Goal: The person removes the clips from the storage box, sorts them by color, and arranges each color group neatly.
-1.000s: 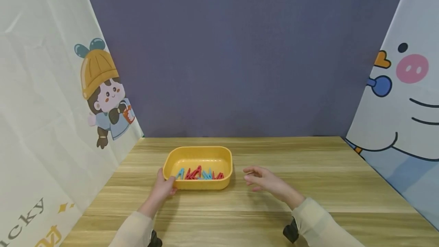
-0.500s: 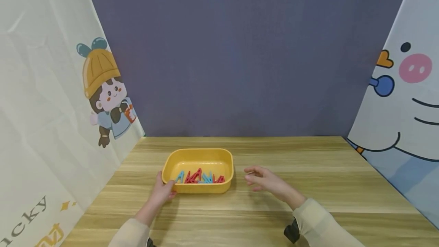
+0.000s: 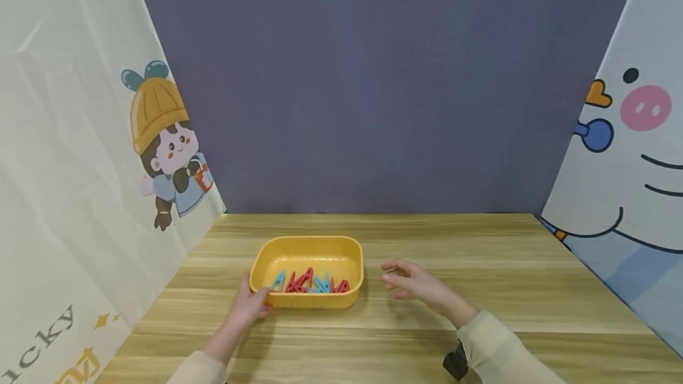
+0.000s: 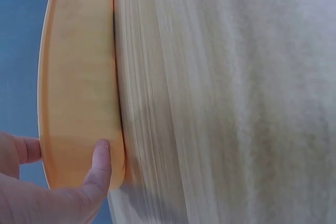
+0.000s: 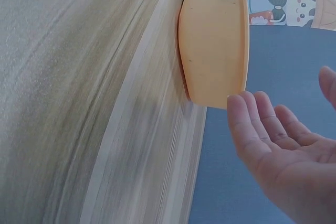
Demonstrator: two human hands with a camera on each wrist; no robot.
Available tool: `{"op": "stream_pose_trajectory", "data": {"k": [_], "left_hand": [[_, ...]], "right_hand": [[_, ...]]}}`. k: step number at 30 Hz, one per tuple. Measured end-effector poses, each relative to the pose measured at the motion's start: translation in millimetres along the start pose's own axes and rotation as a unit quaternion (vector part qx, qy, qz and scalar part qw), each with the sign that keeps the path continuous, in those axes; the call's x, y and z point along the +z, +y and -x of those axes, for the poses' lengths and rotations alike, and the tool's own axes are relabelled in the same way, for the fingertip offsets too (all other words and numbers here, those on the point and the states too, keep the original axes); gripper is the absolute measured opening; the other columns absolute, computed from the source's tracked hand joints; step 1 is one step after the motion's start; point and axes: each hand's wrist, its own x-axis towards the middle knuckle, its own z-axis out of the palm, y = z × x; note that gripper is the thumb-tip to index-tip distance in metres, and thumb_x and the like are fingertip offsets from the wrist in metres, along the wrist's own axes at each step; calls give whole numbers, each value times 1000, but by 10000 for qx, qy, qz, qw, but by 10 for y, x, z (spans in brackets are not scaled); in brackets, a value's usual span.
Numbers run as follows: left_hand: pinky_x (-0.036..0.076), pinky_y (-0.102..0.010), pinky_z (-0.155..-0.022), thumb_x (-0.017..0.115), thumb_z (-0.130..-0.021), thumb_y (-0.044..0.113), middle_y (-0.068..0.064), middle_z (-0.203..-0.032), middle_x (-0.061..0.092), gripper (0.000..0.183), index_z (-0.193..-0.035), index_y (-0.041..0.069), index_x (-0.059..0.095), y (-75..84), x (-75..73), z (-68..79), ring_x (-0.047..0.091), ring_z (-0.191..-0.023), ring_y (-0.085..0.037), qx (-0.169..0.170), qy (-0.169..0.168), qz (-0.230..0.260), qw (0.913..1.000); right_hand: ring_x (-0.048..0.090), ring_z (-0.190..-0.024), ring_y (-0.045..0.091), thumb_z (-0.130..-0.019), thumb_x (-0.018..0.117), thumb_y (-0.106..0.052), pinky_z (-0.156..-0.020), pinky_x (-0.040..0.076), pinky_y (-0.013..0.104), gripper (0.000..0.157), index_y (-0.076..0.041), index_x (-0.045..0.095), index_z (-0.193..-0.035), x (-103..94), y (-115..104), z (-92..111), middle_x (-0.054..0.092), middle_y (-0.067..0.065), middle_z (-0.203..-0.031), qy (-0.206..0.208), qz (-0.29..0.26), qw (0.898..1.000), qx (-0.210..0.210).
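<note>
A yellow plastic tray sits on the table left of the middle. Inside, near its front wall, lie several red clothespins and blue clothespins. My left hand holds the tray by its front left corner, thumb at the rim. In the left wrist view one finger lies along the tray's outer wall. To the right of the tray, apart from it, my right hand hovers over the table with fingers loosely bent and nothing in them. The right wrist view shows its palm turned up beside the tray's end.
The wood-grain table runs back to a dark blue-grey panel. A white printed sheet hangs along the left side, and another cartoon-printed sheet borders the right.
The tray has slid toward me and very slightly left, with my left hand moving along on its corner. My right hand has stayed almost in place.
</note>
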Motion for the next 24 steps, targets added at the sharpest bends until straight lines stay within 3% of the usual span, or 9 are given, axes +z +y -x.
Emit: {"op": "stream_pose_trajectory", "data": {"k": [9, 24], "left_hand": [[54, -32, -54, 41, -88, 2, -40, -108, 42, 66, -141, -6, 3, 13, -18, 88, 58, -60, -23, 54, 7, -155, 9999], [54, -32, -59, 42, -92, 5, -46, -127, 27, 70, -142, -6, -6, -6, -100, 277, 59, -66, -23, 3, -126, -392, 9992]], "right_hand": [[48, -109, 40, -94, 52, -25, -87, 47, 48, 52, 7, 37, -132, -5, 1, -4, 47, 22, -125, -22, -53, 10000, 74], [48, -108, 40, -94, 52, -25, -86, 47, 47, 52, 8, 37, -131, -14, 40, 12, 48, 22, -122, -36, -61, 10000, 31]]}}
